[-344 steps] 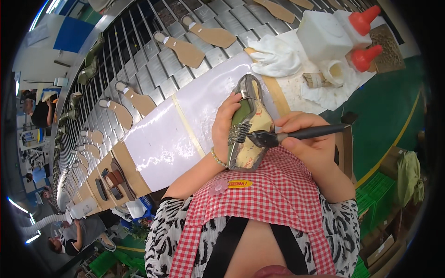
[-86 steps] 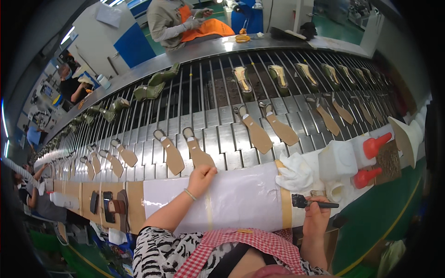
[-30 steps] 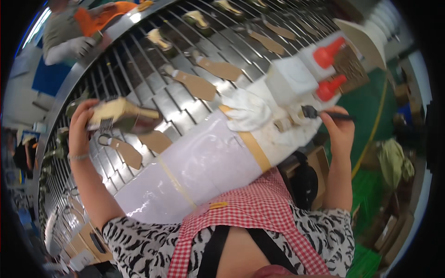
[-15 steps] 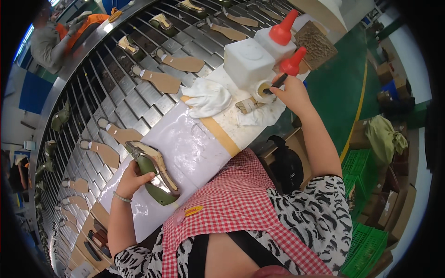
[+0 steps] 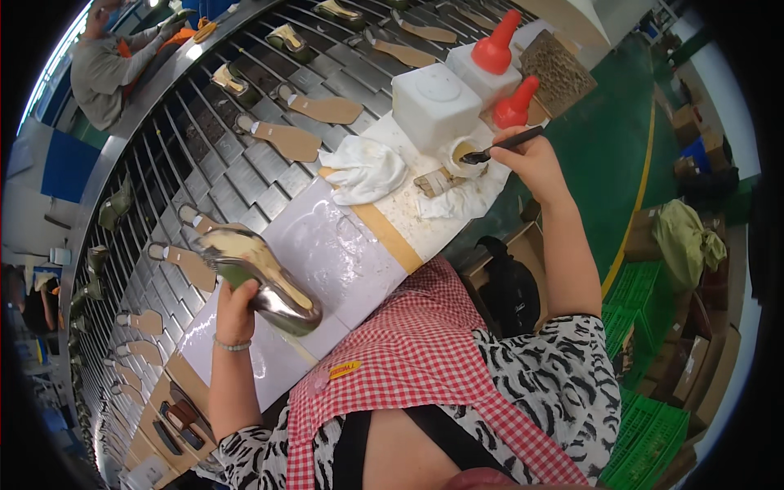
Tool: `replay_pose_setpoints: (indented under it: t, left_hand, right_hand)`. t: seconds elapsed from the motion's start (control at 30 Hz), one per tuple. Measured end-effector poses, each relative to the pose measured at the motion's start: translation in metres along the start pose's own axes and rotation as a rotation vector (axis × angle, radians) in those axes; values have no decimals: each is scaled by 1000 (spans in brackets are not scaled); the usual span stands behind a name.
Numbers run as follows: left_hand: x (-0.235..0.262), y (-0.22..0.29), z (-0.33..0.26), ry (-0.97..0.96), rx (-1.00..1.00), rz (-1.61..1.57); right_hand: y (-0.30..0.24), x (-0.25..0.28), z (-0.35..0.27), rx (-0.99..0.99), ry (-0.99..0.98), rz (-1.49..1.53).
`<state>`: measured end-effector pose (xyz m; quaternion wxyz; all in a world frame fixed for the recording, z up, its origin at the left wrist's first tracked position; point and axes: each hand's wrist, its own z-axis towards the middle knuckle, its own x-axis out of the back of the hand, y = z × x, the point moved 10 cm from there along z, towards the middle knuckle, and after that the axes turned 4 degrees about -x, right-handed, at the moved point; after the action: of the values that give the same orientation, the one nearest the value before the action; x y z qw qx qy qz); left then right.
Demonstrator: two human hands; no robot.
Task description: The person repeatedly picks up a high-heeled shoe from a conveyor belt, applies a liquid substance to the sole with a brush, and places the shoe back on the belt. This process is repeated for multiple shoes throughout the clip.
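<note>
My left hand (image 5: 235,314) is wrapped round the side of a green lasted shoe (image 5: 306,322), whose pale underside faces up and whose silvery edge is slightly blurred. The shoe is over the white sheet (image 5: 335,237) on the bench. My right hand (image 5: 535,167) pinches a dark-handled brush (image 5: 516,140). Its tip is at the mouth of a small white jar (image 5: 462,163) with a yellowish inside. Close to the jar lie a tape-wrapped bundle (image 5: 437,183) and a crumpled white glove (image 5: 363,170).
Beyond the bench runs a slatted conveyor (image 5: 245,188) carrying tan insoles (image 5: 327,108) and green shoes (image 5: 290,39). White bottles (image 5: 437,102) with red nozzles (image 5: 492,51) stand behind the jar. Green crates (image 5: 645,433) are at the right. A co-worker (image 5: 110,73) sits across the conveyor.
My left hand has turned the shoe so more of its underside shows. In my right hand the brush handle has swung lower, pointing right, with more of the brush showing at the jar.
</note>
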<state>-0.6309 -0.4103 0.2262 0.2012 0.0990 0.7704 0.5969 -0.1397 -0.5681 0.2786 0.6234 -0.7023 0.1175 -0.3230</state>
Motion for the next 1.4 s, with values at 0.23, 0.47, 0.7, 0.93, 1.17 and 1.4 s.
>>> replay_pose_setpoints:
  t: [0.23,0.47,0.7,0.93,1.17,1.4]
  left_hand:
    - [-25,17,4,55,-354,-82]
    - [-61,-2,-11,115,-492,609]
    - [-104,21,-29,-79,-607,742]
    - [-119,-2,-33,-66,-727,617]
    - [-119,-7,-39,-78,-726,558]
    - [-128,-2,-44,-62,-729,608]
  right_hand:
    - [67,-3,-12,-381,57,772]
    - [125,-22,-18,-658,206,1047]
    - [68,-30,-27,-501,22,1308]
    - [-73,-131,-98,55,-412,793]
    - [-100,-199,-135,138,-584,607]
    - [-121,-183,-144,422,-467,306]
